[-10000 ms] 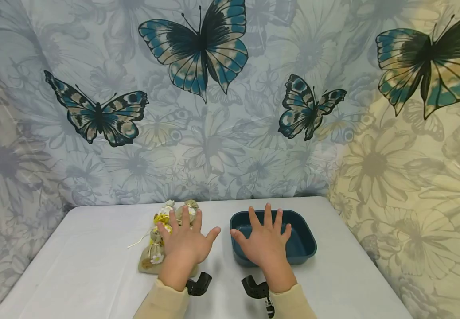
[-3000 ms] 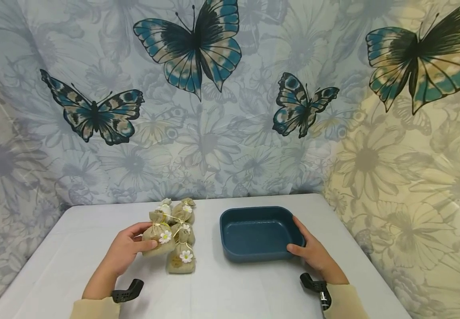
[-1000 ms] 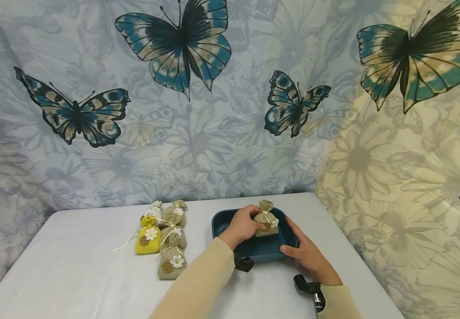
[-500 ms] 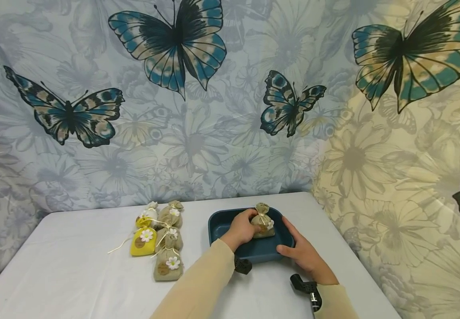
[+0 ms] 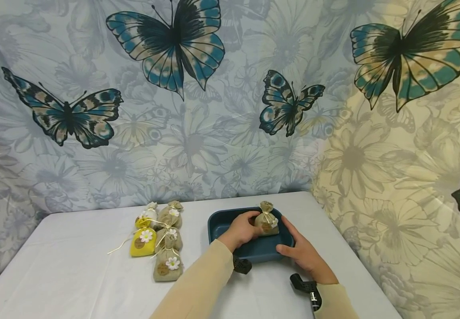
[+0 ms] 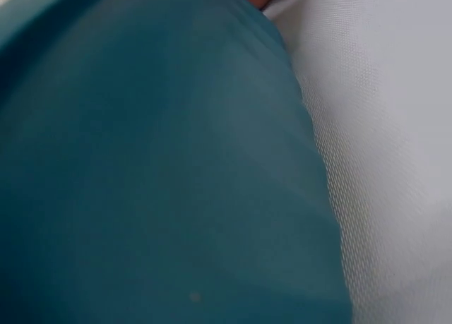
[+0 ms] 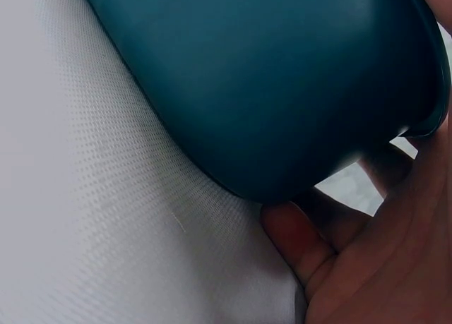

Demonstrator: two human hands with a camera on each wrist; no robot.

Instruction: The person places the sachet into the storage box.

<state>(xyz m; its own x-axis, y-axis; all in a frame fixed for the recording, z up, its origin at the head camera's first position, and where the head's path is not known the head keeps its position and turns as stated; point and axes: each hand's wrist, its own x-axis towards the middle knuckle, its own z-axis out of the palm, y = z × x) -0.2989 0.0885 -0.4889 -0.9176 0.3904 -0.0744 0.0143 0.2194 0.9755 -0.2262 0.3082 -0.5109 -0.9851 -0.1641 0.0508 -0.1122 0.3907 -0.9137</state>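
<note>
A small beige drawstring pouch [image 5: 267,223] with a white flower is at the back right inside the dark blue plastic bin [image 5: 216,227], standing fairly upright. My left hand [image 5: 243,230] holds it from the left, thumb in front; its other fingers are mostly hidden behind the pouch. Whether the pouch touches the bin's floor I cannot tell. My right hand [image 5: 306,254] grips the bin's front right corner, thumb at the front and fingers along the right side. The right wrist view shows that hand's fingers [image 7: 293,236] against the bin's outer wall; the left wrist view shows mainly the bin [image 6: 169,154].
Left of the bin lies a group of pouches: a yellow one [image 5: 143,242], a beige one [image 5: 168,266] in front, and several more behind. A loose string [image 5: 117,248] trails leftward. White cloth [image 5: 74,266] covers the table; a butterfly-print backdrop [image 5: 198,168] hangs behind.
Both hands were spread ten seconds ago. Since three seconds ago, my left hand has carried the beige pouch from the group into the bin. Lately the pouch shifted slightly right; my right hand kept its grip.
</note>
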